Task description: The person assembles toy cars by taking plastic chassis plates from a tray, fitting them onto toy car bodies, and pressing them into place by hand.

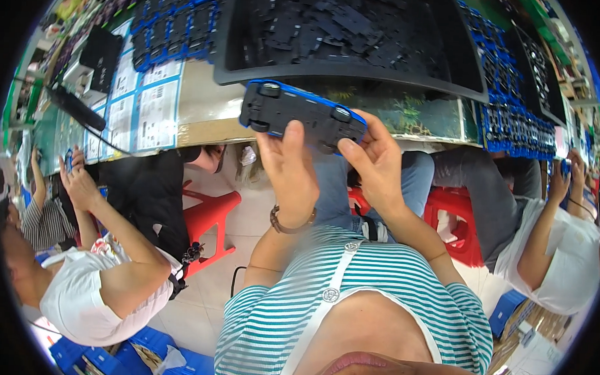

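A blue toy car (296, 113) is tilted with its black underside and wheels facing me, just off the near edge of the table. My left hand (291, 164) grips it from below, its thumb pressed on the black base. My right hand (375, 160) holds the right end, thumb on the base near a wheel and fingers behind the body. Beyond the car stands a large black bin (350, 73) filled with loose flat black plastic parts (338, 27).
Rows of blue toy cars (177, 28) stand at the far left, and more blue cars (517, 125) at the right. Printed sheets (141, 109) lie on the table's left. Co-workers sit on both sides, near red stools (213, 224). Blue crates (132, 353) stand lower left.
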Demonstrator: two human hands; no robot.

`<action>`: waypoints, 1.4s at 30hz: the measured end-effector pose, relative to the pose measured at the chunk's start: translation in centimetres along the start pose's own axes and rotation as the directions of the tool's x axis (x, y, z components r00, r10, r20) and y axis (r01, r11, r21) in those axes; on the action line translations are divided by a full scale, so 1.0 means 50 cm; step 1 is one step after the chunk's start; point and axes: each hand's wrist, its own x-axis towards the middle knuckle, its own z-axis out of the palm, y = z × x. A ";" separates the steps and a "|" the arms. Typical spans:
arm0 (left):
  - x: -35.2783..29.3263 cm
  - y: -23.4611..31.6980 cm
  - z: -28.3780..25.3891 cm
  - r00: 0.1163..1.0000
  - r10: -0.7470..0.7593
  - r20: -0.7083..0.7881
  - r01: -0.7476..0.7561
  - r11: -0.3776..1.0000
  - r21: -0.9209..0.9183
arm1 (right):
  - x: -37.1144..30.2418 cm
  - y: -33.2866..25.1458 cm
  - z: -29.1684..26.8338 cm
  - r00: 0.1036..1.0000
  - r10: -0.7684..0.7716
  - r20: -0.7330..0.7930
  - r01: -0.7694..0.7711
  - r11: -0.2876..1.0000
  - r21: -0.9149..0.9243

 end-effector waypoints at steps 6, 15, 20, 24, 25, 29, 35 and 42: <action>0.010 0.014 -0.022 1.000 -0.010 0.019 0.007 0.990 0.139 | 0.001 0.024 0.016 0.995 0.083 -0.047 -0.077 0.991 0.106; 0.161 0.199 -0.119 0.889 0.443 -0.121 -0.275 0.724 0.633 | -0.002 -0.031 0.029 0.952 0.032 0.304 0.012 0.990 -0.142; 0.516 0.356 -0.290 0.676 0.737 0.019 -0.532 0.470 0.704 | -0.041 -0.034 -0.061 0.968 0.133 0.212 -0.077 0.964 -0.253; 0.774 0.382 -0.447 0.730 0.679 0.082 -0.085 -0.030 0.996 | -0.081 -0.039 -0.140 0.994 0.106 0.012 -0.096 0.936 -0.338; 0.820 0.360 -0.474 0.727 0.686 0.029 -0.025 -0.017 1.000 | -0.094 -0.041 -0.161 0.996 0.076 -0.050 -0.090 0.917 -0.388; 0.965 0.460 -0.639 0.789 0.417 0.452 -0.002 -0.734 0.679 | -0.125 -0.052 -0.225 0.972 0.013 -0.235 -0.116 0.893 -0.434; 1.073 0.425 -0.688 0.982 0.162 0.099 -0.051 -0.275 0.960 | -0.111 -0.090 -0.301 0.855 -0.331 -0.398 -0.074 0.683 -0.727; 0.821 0.338 -0.367 0.849 0.528 -0.020 0.103 -0.127 0.987 | -0.087 -0.152 -0.422 0.624 -0.704 -0.339 -0.415 0.068 -0.907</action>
